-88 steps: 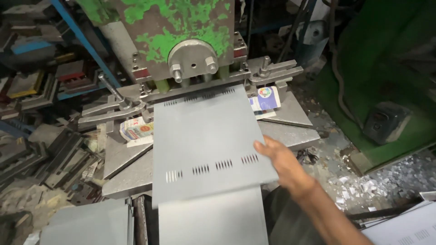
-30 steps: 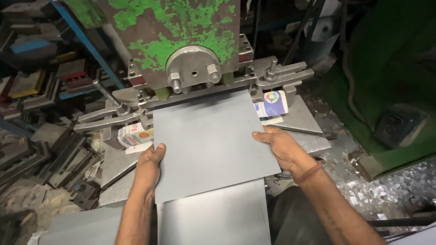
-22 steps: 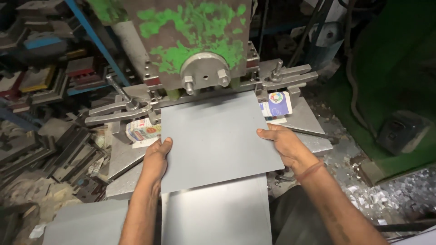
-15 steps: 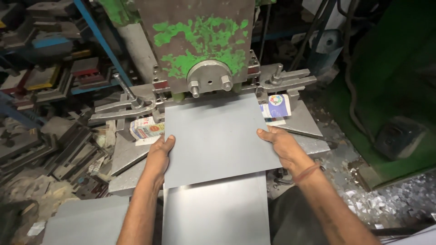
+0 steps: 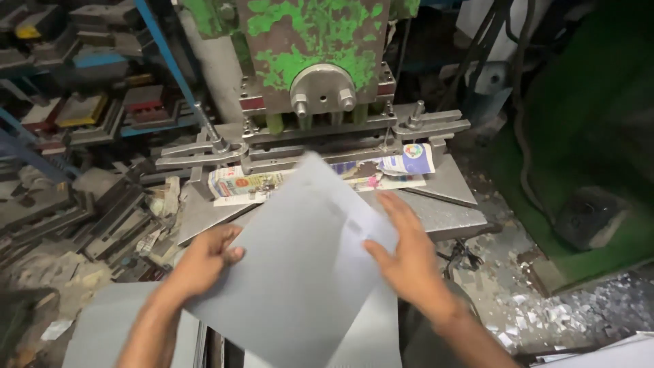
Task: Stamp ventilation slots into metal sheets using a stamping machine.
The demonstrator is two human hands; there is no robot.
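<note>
A grey metal sheet (image 5: 300, 266) is lifted off the press bed and turned at an angle, one corner pointing toward the machine. My left hand (image 5: 201, 259) grips its left edge, thumb on top. My right hand (image 5: 405, 255) lies flat on its right edge, fingers spread. Behind stands the green-and-rust punch press (image 5: 317, 61) with its round grey ram plate (image 5: 322, 88). The press bed (image 5: 443, 211) shows bare at the right of the sheet.
Crumpled printed paper packets (image 5: 402, 163) lie on the bed under the ram. More grey sheets (image 5: 109, 327) are stacked low at the left. Metal dies and scrap (image 5: 88, 211) crowd the left side. Punched metal chips (image 5: 538, 307) litter the floor at the right.
The sheet, which lay square under the ram, has been pulled back and rotated, blurred with motion. Both hands moved toward me with it.
</note>
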